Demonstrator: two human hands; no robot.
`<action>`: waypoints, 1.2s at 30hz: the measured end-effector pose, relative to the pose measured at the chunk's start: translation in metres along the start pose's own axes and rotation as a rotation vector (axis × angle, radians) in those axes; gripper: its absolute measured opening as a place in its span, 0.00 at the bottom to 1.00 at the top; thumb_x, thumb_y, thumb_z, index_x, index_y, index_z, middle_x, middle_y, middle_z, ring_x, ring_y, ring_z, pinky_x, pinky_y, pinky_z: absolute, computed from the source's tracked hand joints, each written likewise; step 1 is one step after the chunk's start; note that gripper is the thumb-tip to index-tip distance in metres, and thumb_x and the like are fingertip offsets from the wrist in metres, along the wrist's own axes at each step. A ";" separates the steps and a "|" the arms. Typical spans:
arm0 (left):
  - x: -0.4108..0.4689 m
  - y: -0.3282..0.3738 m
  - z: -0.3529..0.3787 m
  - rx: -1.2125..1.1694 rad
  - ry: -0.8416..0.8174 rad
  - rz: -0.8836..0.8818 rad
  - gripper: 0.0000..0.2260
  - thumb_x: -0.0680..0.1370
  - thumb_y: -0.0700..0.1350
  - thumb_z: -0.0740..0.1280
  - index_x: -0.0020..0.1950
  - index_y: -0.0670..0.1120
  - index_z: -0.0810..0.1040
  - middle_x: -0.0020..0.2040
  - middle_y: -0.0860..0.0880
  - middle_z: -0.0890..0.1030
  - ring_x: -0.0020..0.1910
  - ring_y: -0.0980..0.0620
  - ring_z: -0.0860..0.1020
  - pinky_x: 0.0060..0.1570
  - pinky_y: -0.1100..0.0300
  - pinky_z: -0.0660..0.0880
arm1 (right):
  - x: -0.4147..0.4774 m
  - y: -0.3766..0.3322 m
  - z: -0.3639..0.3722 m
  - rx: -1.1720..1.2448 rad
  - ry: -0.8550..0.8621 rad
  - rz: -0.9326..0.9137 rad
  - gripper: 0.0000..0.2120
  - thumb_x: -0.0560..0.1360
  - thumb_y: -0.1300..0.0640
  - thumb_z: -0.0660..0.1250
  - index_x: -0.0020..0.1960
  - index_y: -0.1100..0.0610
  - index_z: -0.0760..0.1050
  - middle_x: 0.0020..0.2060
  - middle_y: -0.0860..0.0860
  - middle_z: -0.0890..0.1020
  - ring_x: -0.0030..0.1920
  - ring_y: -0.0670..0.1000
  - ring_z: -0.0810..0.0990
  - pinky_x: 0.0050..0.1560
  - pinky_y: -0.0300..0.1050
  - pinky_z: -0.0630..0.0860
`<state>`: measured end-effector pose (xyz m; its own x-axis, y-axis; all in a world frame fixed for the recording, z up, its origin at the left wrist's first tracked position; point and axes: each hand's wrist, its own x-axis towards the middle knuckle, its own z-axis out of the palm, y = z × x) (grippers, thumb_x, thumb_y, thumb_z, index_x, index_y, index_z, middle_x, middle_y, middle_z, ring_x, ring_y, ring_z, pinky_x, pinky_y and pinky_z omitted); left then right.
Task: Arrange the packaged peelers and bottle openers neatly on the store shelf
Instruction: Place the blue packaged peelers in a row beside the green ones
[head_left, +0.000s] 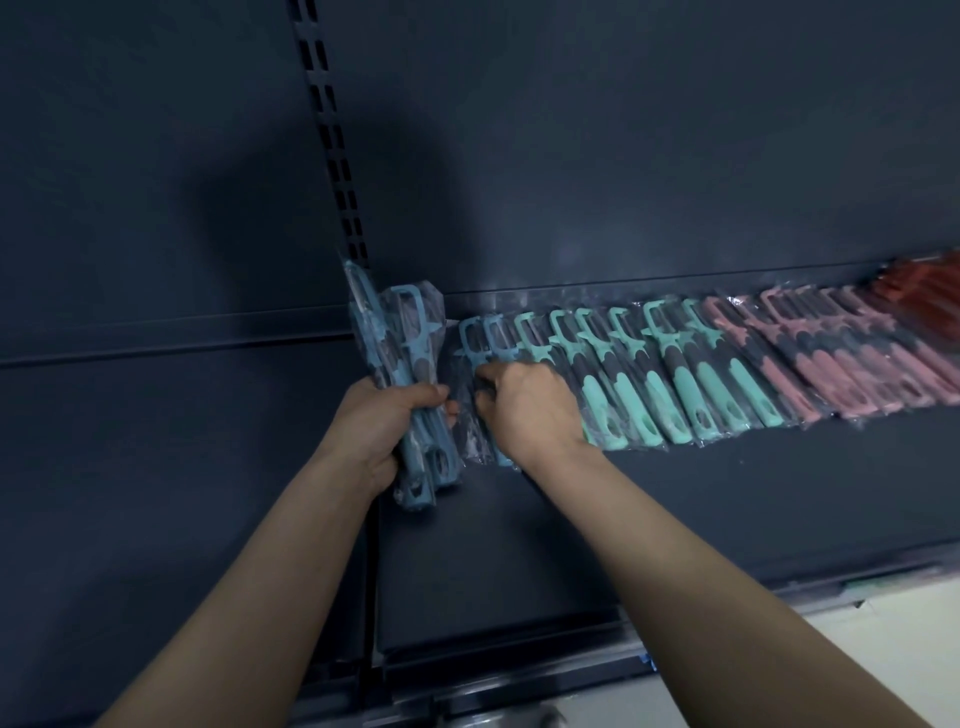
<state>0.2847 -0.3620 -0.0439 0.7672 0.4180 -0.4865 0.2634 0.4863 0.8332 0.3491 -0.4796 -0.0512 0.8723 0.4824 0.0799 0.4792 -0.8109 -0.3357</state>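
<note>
My left hand (382, 426) grips a bundle of blue packaged peelers (405, 353), held upright at the left end of the shelf. My right hand (524, 408) has its fingers curled on the blue packaged peelers lying on the shelf (480, 340), at the left end of a row. That row runs rightward along the dark shelf (675, 509): teal packaged peelers (675, 384), then pink ones (831, 364), then red ones (919, 280) at the far right. All lie overlapped, heads toward the back wall.
A slotted upright rail (332, 156) runs up the dark back panel just behind the held bundle. The shelf's front edge (519, 670) lies below my arms. A pale floor (883, 649) shows at lower right.
</note>
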 end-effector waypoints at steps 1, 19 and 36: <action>0.000 0.000 0.000 0.006 0.001 0.002 0.07 0.72 0.30 0.68 0.48 0.36 0.78 0.38 0.42 0.81 0.35 0.49 0.81 0.34 0.59 0.80 | 0.001 0.000 0.000 -0.010 -0.004 0.004 0.10 0.77 0.59 0.60 0.53 0.56 0.78 0.45 0.57 0.81 0.47 0.58 0.77 0.38 0.43 0.66; -0.005 0.003 -0.004 0.001 -0.062 -0.006 0.10 0.72 0.30 0.67 0.52 0.38 0.79 0.42 0.42 0.85 0.40 0.46 0.84 0.34 0.55 0.80 | -0.004 -0.015 -0.014 0.637 -0.073 0.057 0.13 0.75 0.51 0.67 0.51 0.60 0.81 0.45 0.54 0.84 0.47 0.51 0.81 0.51 0.47 0.77; -0.004 0.006 -0.017 -0.030 -0.037 0.026 0.08 0.72 0.29 0.67 0.49 0.36 0.77 0.45 0.39 0.80 0.42 0.44 0.82 0.43 0.52 0.81 | -0.001 -0.026 -0.009 0.366 0.057 0.174 0.10 0.75 0.58 0.62 0.54 0.62 0.67 0.43 0.57 0.78 0.44 0.60 0.76 0.40 0.47 0.69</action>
<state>0.2732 -0.3474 -0.0420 0.7947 0.4026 -0.4542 0.2258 0.4985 0.8369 0.3368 -0.4622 -0.0337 0.9464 0.3205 0.0412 0.2665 -0.7022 -0.6602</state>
